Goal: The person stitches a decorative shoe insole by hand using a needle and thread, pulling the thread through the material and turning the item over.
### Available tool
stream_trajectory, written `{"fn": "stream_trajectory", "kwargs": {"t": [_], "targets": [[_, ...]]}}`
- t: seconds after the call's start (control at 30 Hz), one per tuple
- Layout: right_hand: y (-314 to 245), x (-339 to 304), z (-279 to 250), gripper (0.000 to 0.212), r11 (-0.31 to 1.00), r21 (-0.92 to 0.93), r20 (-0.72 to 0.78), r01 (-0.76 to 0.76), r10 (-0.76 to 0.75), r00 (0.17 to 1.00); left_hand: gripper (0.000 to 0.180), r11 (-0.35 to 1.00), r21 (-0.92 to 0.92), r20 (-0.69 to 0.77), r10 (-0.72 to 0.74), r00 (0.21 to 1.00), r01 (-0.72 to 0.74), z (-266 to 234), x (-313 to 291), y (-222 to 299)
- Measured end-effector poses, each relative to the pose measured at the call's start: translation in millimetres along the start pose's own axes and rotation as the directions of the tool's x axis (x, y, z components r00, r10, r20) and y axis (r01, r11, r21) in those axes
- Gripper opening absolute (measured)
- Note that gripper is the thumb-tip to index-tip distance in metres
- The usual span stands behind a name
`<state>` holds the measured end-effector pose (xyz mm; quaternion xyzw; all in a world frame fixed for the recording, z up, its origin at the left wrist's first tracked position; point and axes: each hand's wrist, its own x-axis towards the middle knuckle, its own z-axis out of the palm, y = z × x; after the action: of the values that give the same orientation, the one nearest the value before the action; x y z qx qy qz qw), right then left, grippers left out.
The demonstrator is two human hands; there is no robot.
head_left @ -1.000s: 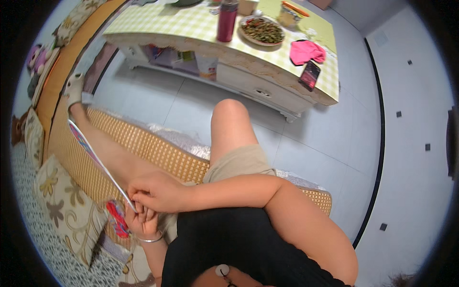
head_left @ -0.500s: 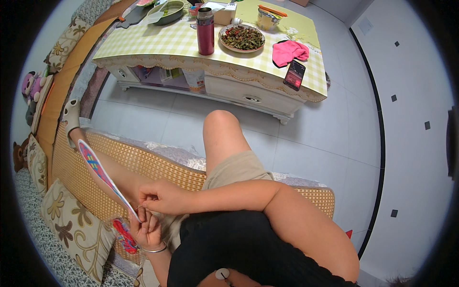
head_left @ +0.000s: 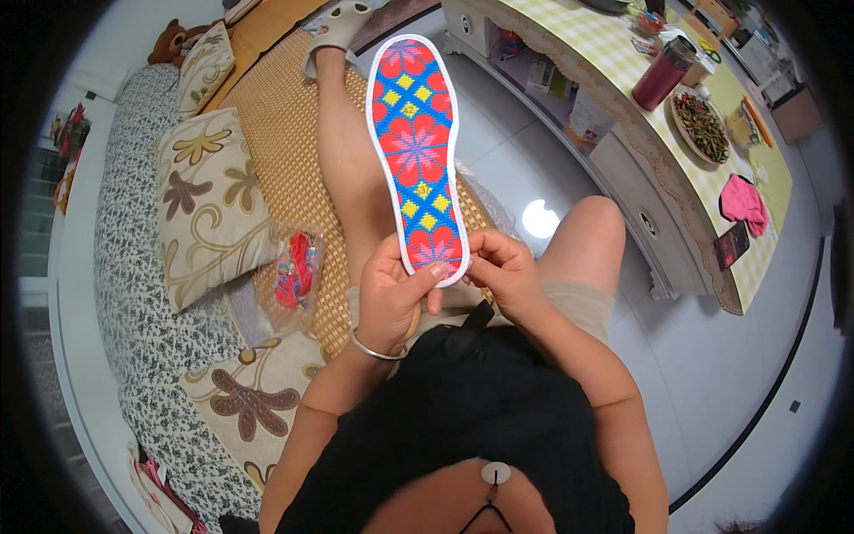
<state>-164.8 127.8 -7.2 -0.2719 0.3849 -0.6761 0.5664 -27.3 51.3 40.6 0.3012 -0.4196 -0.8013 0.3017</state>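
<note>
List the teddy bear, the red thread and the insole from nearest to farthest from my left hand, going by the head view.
1. Insole: held in your left hand, thumb on its near end.
2. Red thread: a short way off to that hand's left.
3. Teddy bear: farthest, up at the picture's upper left.

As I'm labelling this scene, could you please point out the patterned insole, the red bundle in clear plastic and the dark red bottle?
Patterned insole [head_left: 414, 151]: head view, on the large central flower.
Red bundle [head_left: 299, 267]: head view, on its red middle.
Dark red bottle [head_left: 658, 80]: head view, middle of its body.
</note>
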Motion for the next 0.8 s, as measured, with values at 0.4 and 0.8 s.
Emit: {"fn": "stream_trajectory", "kwargs": {"t": [0.4,0.8], "targets": [[-4,-2,3,0.011,0.997,0.08,-0.01,0.001,0.0,1.0,0.027,1.0,0.017,0.056,0.003,0.998,-0.004,-1,2,-4],[-32,6,7,0.013,0.246,-0.756,0.311,0.607,-0.68,0.664,0.02,0.966,0.192,-0.013,0.18,0.984,-0.174,-3,2,-11]]}}
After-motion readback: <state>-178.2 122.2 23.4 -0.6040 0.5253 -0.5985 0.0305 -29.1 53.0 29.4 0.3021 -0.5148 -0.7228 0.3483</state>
